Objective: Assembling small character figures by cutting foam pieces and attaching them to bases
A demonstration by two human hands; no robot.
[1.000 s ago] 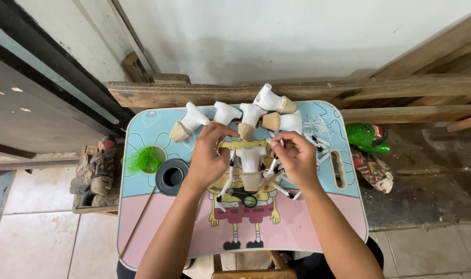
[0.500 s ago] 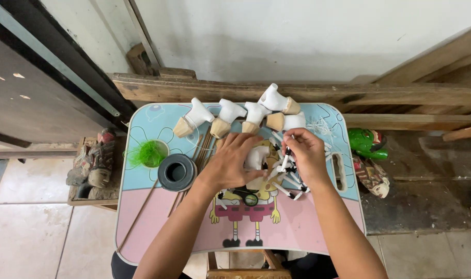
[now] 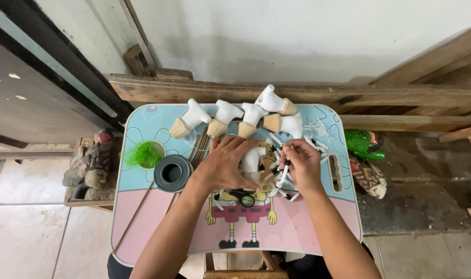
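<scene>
At the middle of the small cartoon-printed table (image 3: 142,227), the left hand (image 3: 222,168) lies palm down over a white carved body piece (image 3: 252,159), its fingers curled around it and pinning it in place. Just to its right, the right hand (image 3: 303,166) pinches a thin white stick with dark tips (image 3: 283,174) between thumb and fingertips, above a loose scatter of similar sticks. The body piece looks like painted wood or something equally stiff: light, rigid, probably smooth enough to slip, so the waisted middle seems the safest place to grip it. The stick is slender and likely to snap if bent (hold it near the end being worked). Five more white pieces (image 3: 225,114) with bare tan ends lie in a row along the far edge, with a dark tape roll (image 3: 172,173) and a green tuft (image 3: 143,154) to the left.
</scene>
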